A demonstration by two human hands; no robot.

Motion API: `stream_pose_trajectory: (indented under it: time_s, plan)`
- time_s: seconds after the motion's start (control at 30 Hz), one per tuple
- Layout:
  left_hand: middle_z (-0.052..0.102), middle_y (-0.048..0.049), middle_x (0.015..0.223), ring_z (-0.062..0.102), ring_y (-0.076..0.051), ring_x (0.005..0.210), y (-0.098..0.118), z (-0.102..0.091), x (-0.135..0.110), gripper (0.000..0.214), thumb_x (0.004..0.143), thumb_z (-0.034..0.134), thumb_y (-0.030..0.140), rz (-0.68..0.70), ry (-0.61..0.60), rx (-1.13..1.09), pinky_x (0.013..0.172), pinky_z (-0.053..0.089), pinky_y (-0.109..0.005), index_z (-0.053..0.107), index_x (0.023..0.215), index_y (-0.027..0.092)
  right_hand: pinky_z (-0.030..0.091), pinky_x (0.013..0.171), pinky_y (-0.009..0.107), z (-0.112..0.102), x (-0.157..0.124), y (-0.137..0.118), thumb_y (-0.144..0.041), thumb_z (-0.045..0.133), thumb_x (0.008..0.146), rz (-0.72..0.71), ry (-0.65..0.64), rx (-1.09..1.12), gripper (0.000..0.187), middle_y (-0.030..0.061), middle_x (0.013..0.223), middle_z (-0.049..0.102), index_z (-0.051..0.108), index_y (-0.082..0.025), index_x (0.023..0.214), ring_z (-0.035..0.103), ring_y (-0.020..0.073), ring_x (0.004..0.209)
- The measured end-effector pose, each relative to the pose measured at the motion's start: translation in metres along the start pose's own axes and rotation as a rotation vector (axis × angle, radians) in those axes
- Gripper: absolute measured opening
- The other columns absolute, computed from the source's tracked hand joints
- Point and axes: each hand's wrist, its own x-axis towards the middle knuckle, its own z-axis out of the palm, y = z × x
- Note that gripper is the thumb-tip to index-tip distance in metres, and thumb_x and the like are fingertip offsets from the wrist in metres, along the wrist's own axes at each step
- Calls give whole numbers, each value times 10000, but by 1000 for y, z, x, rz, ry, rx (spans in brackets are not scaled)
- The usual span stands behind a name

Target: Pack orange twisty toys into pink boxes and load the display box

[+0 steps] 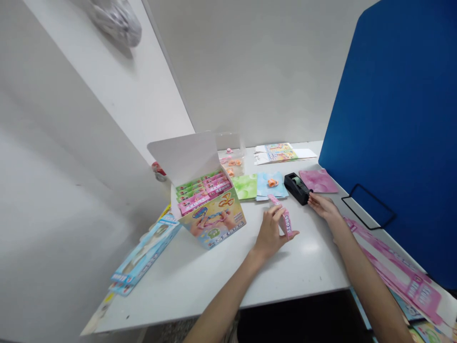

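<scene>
My left hand (271, 232) grips a small pink box (286, 223) upright over the table, thumb at its lower end and fingers across its top. At the cutter end of a black tape dispenser (297, 188), my right hand (322, 206) has its fingertips pinched together at the tape's end; the clear strip itself is hard to make out. An orange coiled piece (273, 183) lies on light blue cards (266, 192) just beyond my left hand. To the left stands an open display box (217, 221) holding rows of pink and green small boxes (203, 188).
Behind the display box is a clear tray (243, 164) with pink and orange pieces. Green cards (246, 186), pink cards (317, 181) and flat printed cartons (278, 152) lie farther back. Blue packaging (146, 252) sits left, pink packaging (400, 271) right, beside a blue partition (396, 119).
</scene>
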Motion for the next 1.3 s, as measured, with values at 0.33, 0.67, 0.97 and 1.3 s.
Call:
stream_pose_trajectory:
  time_s: [0.33, 0.67, 0.97, 1.3]
  plan:
    - [555, -185, 1302, 483, -324, 1292, 1, 0, 1, 788, 750, 760, 452, 44, 30, 18, 966, 402, -488, 273, 1325, 221, 611, 608, 218, 4, -1, 5, -54, 762, 717, 114, 46, 57, 218, -24, 566, 613, 596, -184, 663, 569, 78, 493]
    - [547, -124, 1081, 568, -281, 997, -6, 6, -2, 967, 582, 638, 804, 136, 165, 95, 879, 377, -418, 326, 1277, 208, 608, 608, 237, 10, -5, 11, 27, 692, 680, 155, 57, 46, 267, -49, 523, 576, 547, -195, 646, 518, 67, 459]
    - [486, -78, 1012, 533, -268, 916, -8, 9, -7, 1091, 483, 468, 960, 80, 243, 163, 850, 362, -417, 243, 1282, 253, 440, 386, 185, 26, -30, 10, -141, 738, 667, 199, -54, 27, 186, -53, 545, 575, 568, -212, 698, 491, 76, 406]
    - [588, -42, 887, 545, -184, 791, 4, -10, 4, 305, 860, 647, 434, 240, -40, 187, 731, 408, -327, 536, 1046, 220, 425, 438, 155, 56, -78, 9, -311, 878, 585, 256, -372, 94, 348, -47, 820, 683, 613, -248, 802, 627, 87, 593]
